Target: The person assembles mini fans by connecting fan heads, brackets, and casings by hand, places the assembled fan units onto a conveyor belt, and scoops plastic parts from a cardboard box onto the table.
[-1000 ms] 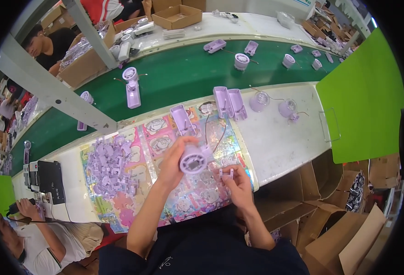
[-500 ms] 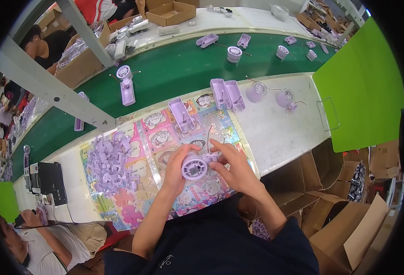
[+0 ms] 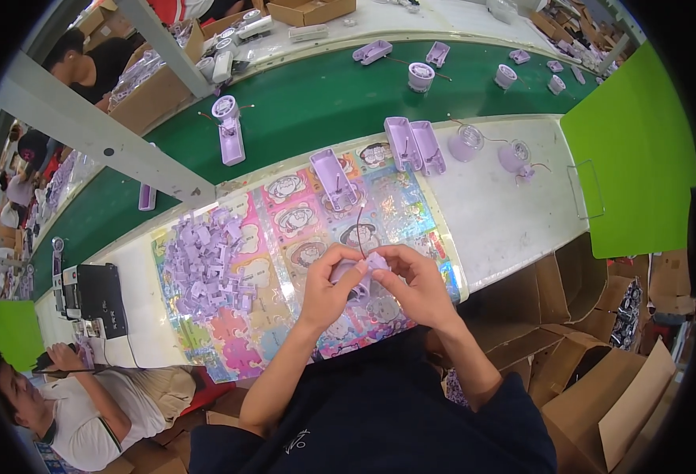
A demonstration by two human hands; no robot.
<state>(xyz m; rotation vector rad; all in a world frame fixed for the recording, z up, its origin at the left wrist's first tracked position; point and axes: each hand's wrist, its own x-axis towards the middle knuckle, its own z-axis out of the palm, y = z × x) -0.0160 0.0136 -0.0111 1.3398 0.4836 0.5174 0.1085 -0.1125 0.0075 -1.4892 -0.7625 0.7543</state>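
Over the colourful printed sheet [image 3: 273, 276], my left hand [image 3: 326, 291] is closed around a round lilac fan housing [image 3: 345, 272], which the fingers mostly cover. A thin dark wire [image 3: 361, 225] sticks up from it. My right hand [image 3: 417, 286] pinches a small lilac bracket [image 3: 376, 261] against the housing; its thumb and fingertips meet close to the left thumb. Left of my hands lies a heap of similar lilac brackets [image 3: 206, 265]. Beyond them rests a lilac handle shell [image 3: 334, 178] with a post inside, and two more handle shells [image 3: 402, 144] stand side by side.
Two round fan housings [image 3: 466, 144] with wires sit on the white bench [image 3: 506, 213]. Behind runs a green conveyor belt [image 3: 308, 103] carrying fan parts. A green panel [image 3: 628, 158] borders the right. A black box [image 3: 95, 300] and a seated person [image 3: 87, 403] are at left. Cardboard boxes [image 3: 585, 403] stand lower right.
The fan housing has turned from its open round face toward me to a tilted pose, mostly hidden. Both hands have drawn together, thumbs now meeting at the bracket. The whole view has shifted slightly.
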